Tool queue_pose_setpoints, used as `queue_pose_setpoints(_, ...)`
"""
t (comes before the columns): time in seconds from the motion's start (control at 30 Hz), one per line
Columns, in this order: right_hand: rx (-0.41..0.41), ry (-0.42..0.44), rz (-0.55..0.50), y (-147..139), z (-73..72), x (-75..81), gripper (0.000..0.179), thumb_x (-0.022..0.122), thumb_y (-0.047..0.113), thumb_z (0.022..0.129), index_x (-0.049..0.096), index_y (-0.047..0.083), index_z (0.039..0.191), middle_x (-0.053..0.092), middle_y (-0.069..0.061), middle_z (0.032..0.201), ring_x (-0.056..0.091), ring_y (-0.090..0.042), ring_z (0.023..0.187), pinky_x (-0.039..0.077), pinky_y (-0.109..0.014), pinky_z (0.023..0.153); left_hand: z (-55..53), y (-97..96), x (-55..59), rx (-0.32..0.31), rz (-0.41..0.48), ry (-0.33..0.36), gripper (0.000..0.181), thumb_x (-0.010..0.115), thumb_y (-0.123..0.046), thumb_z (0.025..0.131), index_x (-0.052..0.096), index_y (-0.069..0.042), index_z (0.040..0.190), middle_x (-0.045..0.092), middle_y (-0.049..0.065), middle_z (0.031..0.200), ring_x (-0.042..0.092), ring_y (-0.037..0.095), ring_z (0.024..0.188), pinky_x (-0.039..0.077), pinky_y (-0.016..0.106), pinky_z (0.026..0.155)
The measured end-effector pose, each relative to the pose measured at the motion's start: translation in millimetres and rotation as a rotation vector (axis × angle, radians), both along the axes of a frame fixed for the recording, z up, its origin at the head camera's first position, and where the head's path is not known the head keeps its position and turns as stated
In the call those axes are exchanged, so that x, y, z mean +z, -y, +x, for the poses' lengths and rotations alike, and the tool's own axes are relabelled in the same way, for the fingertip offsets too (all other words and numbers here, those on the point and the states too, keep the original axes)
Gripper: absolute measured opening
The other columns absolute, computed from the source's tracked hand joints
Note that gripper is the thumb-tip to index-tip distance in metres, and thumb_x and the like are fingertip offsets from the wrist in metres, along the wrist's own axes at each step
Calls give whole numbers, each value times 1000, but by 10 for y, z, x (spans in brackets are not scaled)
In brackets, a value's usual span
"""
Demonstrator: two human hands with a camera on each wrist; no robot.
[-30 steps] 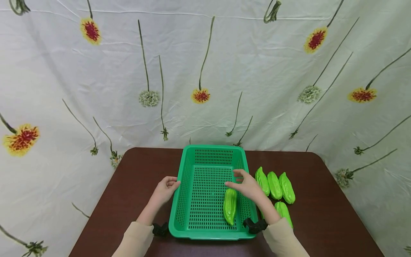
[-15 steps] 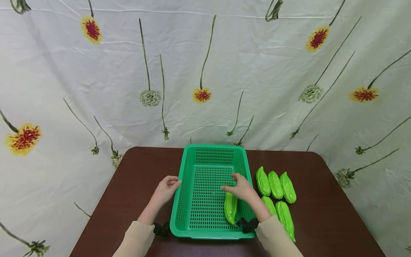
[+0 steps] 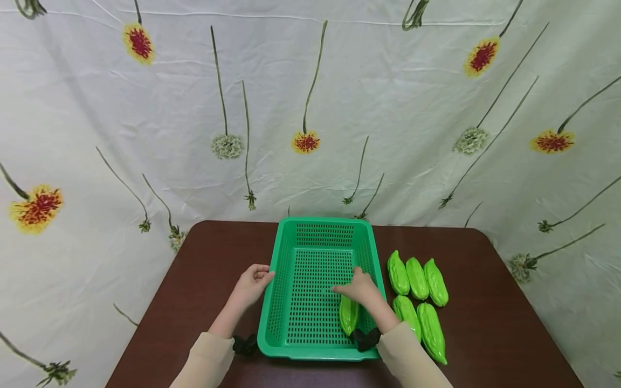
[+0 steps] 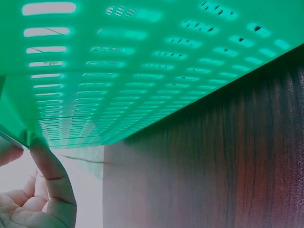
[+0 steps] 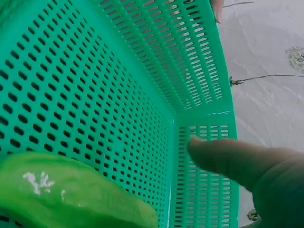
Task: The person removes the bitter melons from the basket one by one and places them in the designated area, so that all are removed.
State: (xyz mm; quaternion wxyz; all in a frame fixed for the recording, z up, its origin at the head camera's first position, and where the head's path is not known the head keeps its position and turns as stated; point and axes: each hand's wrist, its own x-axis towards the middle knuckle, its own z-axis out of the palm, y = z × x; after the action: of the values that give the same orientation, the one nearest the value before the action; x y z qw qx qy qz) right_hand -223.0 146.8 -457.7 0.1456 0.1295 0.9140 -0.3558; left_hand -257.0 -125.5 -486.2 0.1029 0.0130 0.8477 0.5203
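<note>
A green plastic basket (image 3: pixel 315 353) with slotted walls stands on the table. My left hand (image 3: pixel 252 283) pinches its left rim; in the left wrist view the thumb and curled fingers (image 4: pixel 52 175) meet at that edge. Inside the basket, toward its right side, lies one glossy light-green bitter melon (image 3: pixel 348 315). Over its far end hovers my right hand (image 3: pixel 365 291), thumb and fingers spread apart. The right wrist view shows the thumb (image 5: pixel 228 156) apart from the melon (image 5: pixel 71 194), with nothing gripped; the other fingers are out of that view.
Several more bitter melons (image 3: pixel 417 278) lie on the dark brown table (image 3: pixel 490 323), right of the basket, in two rows. Behind the table hangs a white cloth (image 3: pixel 271 108) printed with flowers. Each wrist wears a black band (image 3: pixel 366 339).
My right hand has moved left and nearer over the bitter melon in the basket, uncovering more of the melons on the table. The left hand has stayed at the rim.
</note>
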Motion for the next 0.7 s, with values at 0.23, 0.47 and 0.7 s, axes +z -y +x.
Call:
queue_pose_setpoints(0.23,14,65,36,39,-59,-67,92,79,30,84,27,-13,147,31,-39,148,37,-53,135,41,-60,103,-4,-4,28,2,-8,3,37,56,-19,101,52,6,128,60,21,111,61,27,98,51,36,78)
queue_pose_setpoints(0.47,39,82,69,49,-66,-182,96,84,21,79,26,-11,148,32,-37,148,38,-50,135,42,-57,103,12,-9,20,3,-14,4,38,56,-20,101,52,6,129,60,21,113,61,28,100,52,38,80)
queue_pose_setpoints(0.7,48,83,60,65,-60,-211,99,86,20,76,26,-11,148,31,-37,148,39,-51,133,43,-58,102,25,-14,12,9,-15,-2,37,56,-19,101,52,6,129,61,21,112,61,28,100,52,38,80)
